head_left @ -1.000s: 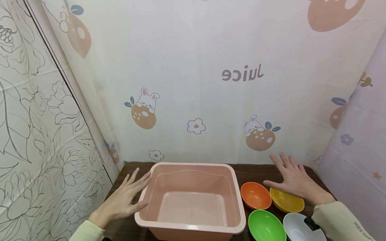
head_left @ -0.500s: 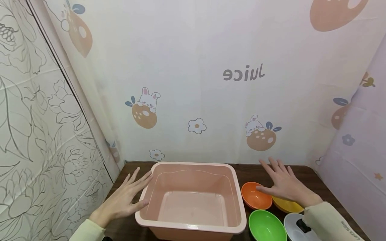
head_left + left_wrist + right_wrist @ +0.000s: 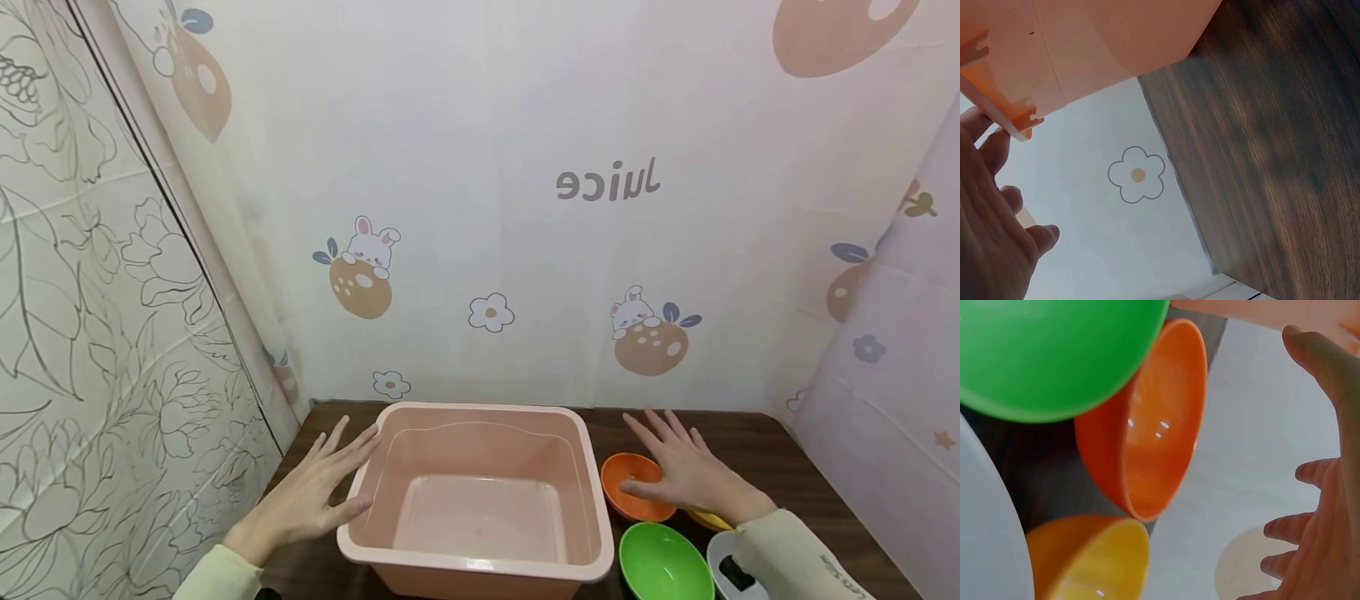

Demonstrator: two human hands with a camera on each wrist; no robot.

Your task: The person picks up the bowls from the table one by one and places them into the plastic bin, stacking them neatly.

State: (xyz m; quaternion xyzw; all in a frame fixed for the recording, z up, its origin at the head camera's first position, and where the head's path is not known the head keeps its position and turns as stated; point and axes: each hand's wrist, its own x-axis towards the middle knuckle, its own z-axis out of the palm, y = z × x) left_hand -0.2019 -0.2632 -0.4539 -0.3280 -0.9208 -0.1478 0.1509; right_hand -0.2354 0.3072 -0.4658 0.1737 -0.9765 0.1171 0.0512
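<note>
A pink plastic basin (image 3: 480, 517) stands on the table, its inside bare. My left hand (image 3: 307, 496) rests with spread fingers at the basin's left rim; in the left wrist view the fingertips touch the rim's edge (image 3: 1004, 119). Over the orange bowl (image 3: 626, 475) hovers my right hand (image 3: 686, 475), fingers spread and holding nothing. Below the orange bowl sits a green bowl (image 3: 663, 558). My right wrist and sleeve partly cover a yellow bowl (image 3: 708, 520) and a white bowl (image 3: 723, 554). All these bowls show in the right wrist view, the orange one (image 3: 1166, 425) nearest the hand.
The dark wooden table (image 3: 810, 517) carries everything. A printed curtain (image 3: 487, 208) hangs right behind its back edge. Other patterned cloths close in on the left (image 3: 97, 333) and right (image 3: 900, 375). The bowls stand close together along the basin's right side.
My right hand has moved left and slightly down, from above the yellow bowl to above the orange bowl. The left hand, basin and bowls have stayed in place.
</note>
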